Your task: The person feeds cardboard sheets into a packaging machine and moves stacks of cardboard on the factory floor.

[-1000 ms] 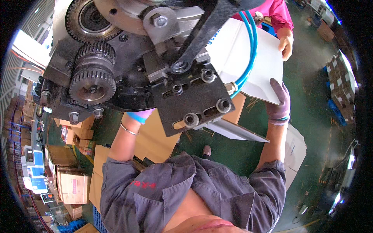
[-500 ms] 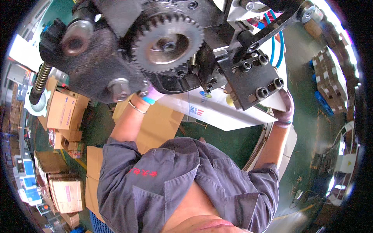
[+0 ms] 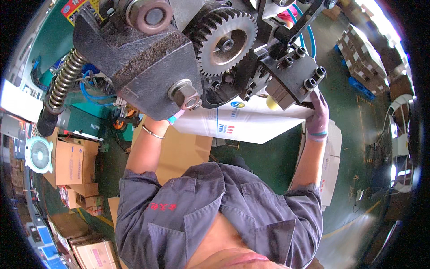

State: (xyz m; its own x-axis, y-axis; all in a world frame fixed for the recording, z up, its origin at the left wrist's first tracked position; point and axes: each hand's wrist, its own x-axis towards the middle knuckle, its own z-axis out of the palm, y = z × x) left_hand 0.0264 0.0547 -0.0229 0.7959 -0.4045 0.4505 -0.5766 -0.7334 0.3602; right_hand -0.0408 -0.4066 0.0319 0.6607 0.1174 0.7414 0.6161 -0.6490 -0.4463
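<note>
Shifted left, white sheet (image 3: 251,123) spans both hands; right hand (image 3: 319,114) grip clamps its edge, left grip hidden.

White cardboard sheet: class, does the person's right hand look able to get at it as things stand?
Probably yes: the gloved right hand already lies against the right end of the white cardboard sheet, just below the black bolted block; nothing comes between them.

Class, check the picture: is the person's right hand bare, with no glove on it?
No: the right hand wears a purple glove with a teal cuff as it grips the edge of the white printed sheet.
</note>
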